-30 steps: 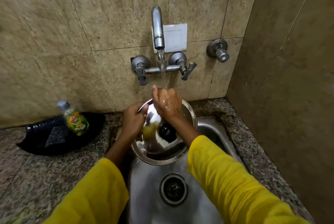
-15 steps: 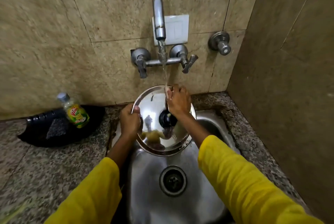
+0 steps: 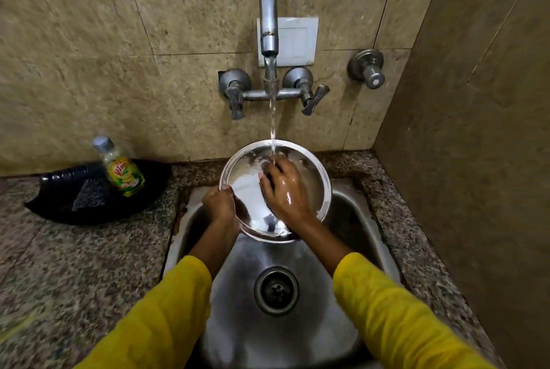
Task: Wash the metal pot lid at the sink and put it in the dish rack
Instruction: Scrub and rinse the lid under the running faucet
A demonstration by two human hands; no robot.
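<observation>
A round shiny metal pot lid [image 3: 247, 187] is held tilted over the steel sink [image 3: 354, 219], under the running tap [image 3: 268, 20]. My left hand [image 3: 220, 205] grips the lid's left rim. My right hand [image 3: 282, 190] lies flat on the lid's face with fingers spread, wet, right where the water stream lands. The lid's black knob is hidden under my right hand or on the far side. No dish rack is in view.
A green dish-soap bottle [image 3: 123, 172] and a dark scrub pad [image 3: 89, 193] sit on a black tray [image 3: 56, 205] on the granite counter to the left. The sink drain [image 3: 276, 291] lies below the lid. A tiled wall closes the right side.
The black knob that showed before is now out of sight. My right hand has moved from the knob onto the lid's face. The lid sits more directly under the stream.
</observation>
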